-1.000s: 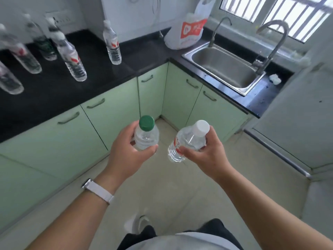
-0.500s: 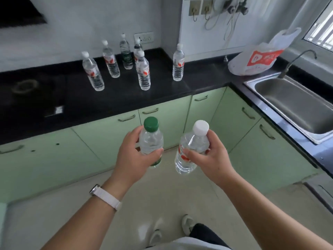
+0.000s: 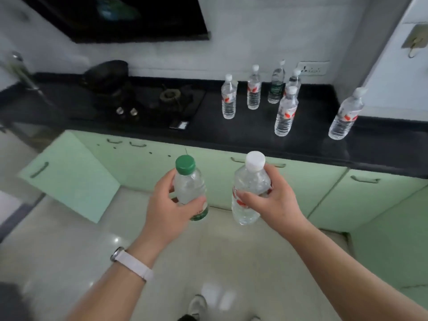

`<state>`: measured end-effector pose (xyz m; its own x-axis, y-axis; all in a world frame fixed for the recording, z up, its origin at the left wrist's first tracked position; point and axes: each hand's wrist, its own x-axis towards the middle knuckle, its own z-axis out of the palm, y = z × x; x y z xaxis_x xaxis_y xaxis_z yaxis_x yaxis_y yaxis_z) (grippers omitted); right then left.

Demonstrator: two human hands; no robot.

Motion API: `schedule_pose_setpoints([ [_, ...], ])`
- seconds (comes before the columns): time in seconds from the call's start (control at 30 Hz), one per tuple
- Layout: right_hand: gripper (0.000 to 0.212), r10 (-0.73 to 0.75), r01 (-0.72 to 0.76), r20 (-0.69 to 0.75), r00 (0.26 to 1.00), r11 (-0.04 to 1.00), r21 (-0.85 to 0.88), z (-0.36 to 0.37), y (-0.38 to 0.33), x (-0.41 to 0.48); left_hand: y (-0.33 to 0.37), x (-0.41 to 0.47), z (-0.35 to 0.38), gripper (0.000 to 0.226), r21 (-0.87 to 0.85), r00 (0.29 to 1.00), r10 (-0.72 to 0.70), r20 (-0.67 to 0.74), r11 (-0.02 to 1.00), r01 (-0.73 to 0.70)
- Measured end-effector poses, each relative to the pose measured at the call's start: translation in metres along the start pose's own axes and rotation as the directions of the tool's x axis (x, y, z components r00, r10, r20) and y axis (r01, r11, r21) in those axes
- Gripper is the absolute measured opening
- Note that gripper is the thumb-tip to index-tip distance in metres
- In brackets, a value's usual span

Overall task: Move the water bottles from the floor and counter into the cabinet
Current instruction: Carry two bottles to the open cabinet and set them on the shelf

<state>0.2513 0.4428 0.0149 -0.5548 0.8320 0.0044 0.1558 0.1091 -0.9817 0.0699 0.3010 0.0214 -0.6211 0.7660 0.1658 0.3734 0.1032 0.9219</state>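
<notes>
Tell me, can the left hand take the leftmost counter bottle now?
Probably not: the left hand is full with the green-capped bottle, though the way to the leftmost counter bottle looks open.

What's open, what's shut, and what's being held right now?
Green-capped bottle, capped, gripped by the left hand.
White-capped bottle, capped, gripped by the right hand.
Left cabinet door, swung open.
Other cabinet doors, shut.
Six counter bottles, standing, capped.

A home kitchen: long black stone desk (image 3: 231, 133) over pale green handled cabinet doors (image 3: 361, 200); built-in black gas hob (image 3: 171, 98) carrying a dark round pan (image 3: 106, 72).
</notes>
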Motion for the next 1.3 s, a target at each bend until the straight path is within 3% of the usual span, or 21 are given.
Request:
schedule_pose_setpoints([
  [0.33,0.069,-0.023,0.015,0.251,0.968,0.999,0.033,0.119,-0.009,0.045,-0.040,-0.026,-0.107,0.052,0.034,0.929,-0.175,-0.325,0.980,0.196],
  [0.6,0.061,-0.022,0.032,0.322,0.947,0.999,-0.028,0.247,-0.033,0.069,-0.107,-0.002,-0.210,0.052,-0.067,0.884,-0.250,-0.394,0.968,0.243],
  [0.7,0.048,-0.048,0.076,0.336,0.941,0.995,-0.071,0.305,-0.050,0.077,-0.133,0.009,-0.262,0.053,-0.109,0.869,-0.264,-0.418,0.965,0.241],
  [0.87,0.050,-0.084,0.117,0.392,0.916,0.991,-0.061,0.386,-0.079,0.086,-0.166,0.022,-0.330,0.058,-0.141,0.836,-0.290,-0.467,0.957,0.254],
  [1.17,0.048,-0.054,0.106,0.512,0.857,0.992,-0.073,0.494,-0.092,0.114,-0.204,0.030,-0.402,0.068,-0.167,0.731,-0.355,-0.583,0.932,0.320],
  [1.3,0.042,-0.040,0.093,0.571,0.820,0.994,-0.064,0.535,-0.087,0.142,-0.224,0.049,-0.426,0.059,-0.139,0.700,-0.360,-0.617,0.925,0.353],
])
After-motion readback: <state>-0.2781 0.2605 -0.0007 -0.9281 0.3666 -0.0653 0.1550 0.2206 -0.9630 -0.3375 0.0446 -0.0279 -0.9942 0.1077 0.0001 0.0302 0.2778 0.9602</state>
